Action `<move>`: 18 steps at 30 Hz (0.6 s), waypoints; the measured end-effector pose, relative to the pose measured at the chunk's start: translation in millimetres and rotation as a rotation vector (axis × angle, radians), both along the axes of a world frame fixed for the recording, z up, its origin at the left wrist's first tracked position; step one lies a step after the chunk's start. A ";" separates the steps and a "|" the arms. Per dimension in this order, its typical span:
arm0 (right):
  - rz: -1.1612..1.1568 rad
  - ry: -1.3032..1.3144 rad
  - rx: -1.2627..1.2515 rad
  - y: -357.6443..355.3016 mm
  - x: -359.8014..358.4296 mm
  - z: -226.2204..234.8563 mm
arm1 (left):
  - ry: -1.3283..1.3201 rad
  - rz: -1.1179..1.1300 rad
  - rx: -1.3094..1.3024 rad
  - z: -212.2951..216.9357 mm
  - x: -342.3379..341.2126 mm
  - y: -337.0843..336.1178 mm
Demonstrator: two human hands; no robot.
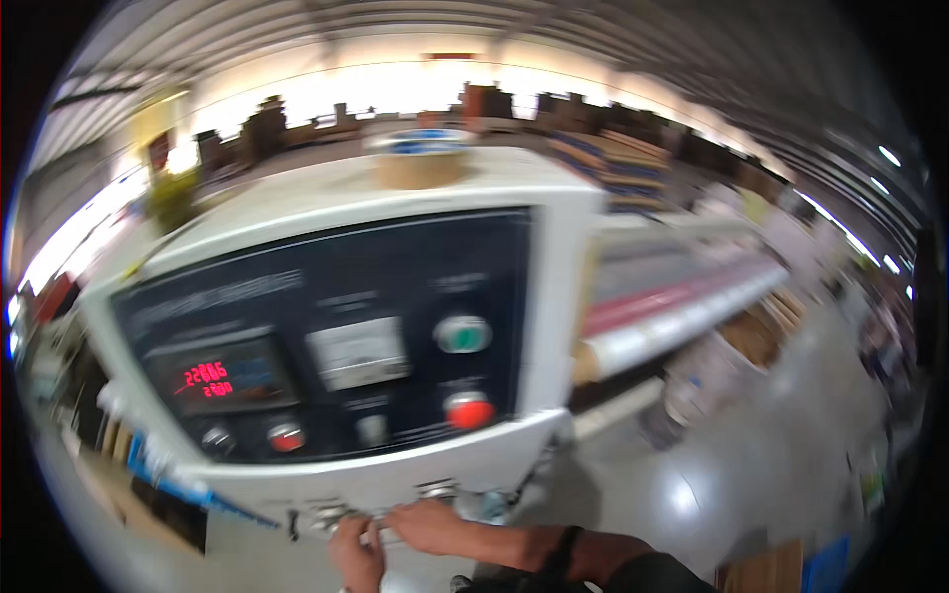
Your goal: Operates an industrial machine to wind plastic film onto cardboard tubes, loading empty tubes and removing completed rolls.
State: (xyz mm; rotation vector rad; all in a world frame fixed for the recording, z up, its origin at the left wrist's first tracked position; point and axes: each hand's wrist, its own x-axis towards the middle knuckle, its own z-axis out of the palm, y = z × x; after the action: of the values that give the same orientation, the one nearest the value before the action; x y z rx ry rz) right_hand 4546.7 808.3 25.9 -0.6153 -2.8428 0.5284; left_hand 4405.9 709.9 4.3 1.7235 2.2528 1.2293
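My left hand (358, 555) and my right hand (425, 525) meet just below the lower front edge of a white machine. Their fingers are curled close together. Something small and pale may lie between them, but blur and the fingers hide it. Right above the hands, a round metal fitting (331, 516) and a second metal fitting (437, 489) stick out from the machine's underside. The dark control panel (415, 267) over them carries a lit red digital display (213, 379), a square dial meter (358, 353), a green button (463, 335) and a red button (470, 411).
A tape roll (423, 163) rests on the machine's top. To the right extends a long roller (692, 311) with reddish film above it. A bag-like bin (712, 381) stands on the grey floor under the roller. Stacked boards (618, 168) rise behind. Cardboard (761, 568) lies at lower right.
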 end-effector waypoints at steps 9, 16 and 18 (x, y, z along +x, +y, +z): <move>-0.061 0.039 0.056 -1.6 22.7 2.6 | 0.086 -0.027 -0.064 32.9 28.4 3.9; -0.040 0.075 0.071 3.2 8.8 -15.9 | 0.109 0.009 -0.105 32.8 22.6 2.6; -0.019 0.118 0.104 6.7 6.5 -22.6 | 0.103 0.006 -0.092 33.6 23.3 3.3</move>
State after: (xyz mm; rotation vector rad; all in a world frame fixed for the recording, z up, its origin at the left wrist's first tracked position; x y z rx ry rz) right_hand 4553.2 815.0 3.3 -0.5718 -2.7311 0.3975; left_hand 4429.1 713.1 37.9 1.7875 2.3323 1.0425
